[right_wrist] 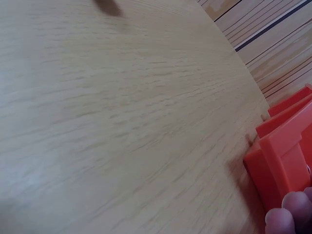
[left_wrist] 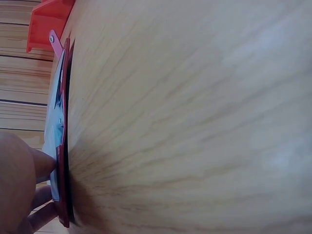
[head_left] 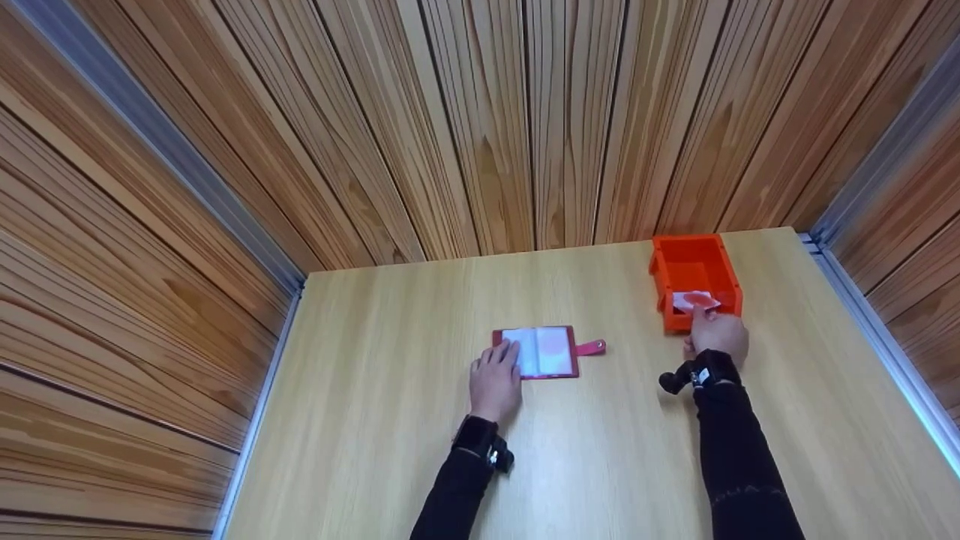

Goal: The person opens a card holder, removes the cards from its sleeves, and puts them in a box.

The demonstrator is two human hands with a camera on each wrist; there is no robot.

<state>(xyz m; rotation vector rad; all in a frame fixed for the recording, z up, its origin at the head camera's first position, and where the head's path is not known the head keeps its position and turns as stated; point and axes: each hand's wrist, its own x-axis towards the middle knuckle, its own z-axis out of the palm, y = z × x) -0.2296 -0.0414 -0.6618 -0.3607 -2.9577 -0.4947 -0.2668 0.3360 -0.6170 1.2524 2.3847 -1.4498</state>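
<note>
A small red card holder (head_left: 574, 367) lies spread flat on the table, clear sleeves facing up, its pink snap strap (head_left: 591, 347) pointing right. My left hand (head_left: 496, 381) rests on its left side, fingers laid over the sleeve; the left wrist view shows fingertips (left_wrist: 45, 195) at the holder's edge. Farther right stands an orange bin (head_left: 694, 259). At its near end my right hand (head_left: 718, 336) pinches a white card with a red patch (head_left: 694, 301), held over the front of the bin. Only the fingertips (right_wrist: 295, 204) appear in the right wrist view, beside the bin's wall; the card is out of sight there.
The light wooden table (head_left: 390, 390) ends at a wood-plank wall (head_left: 480, 150) behind. Metal rails (head_left: 259, 405) run along the table's sides. The bin stands near the back right corner.
</note>
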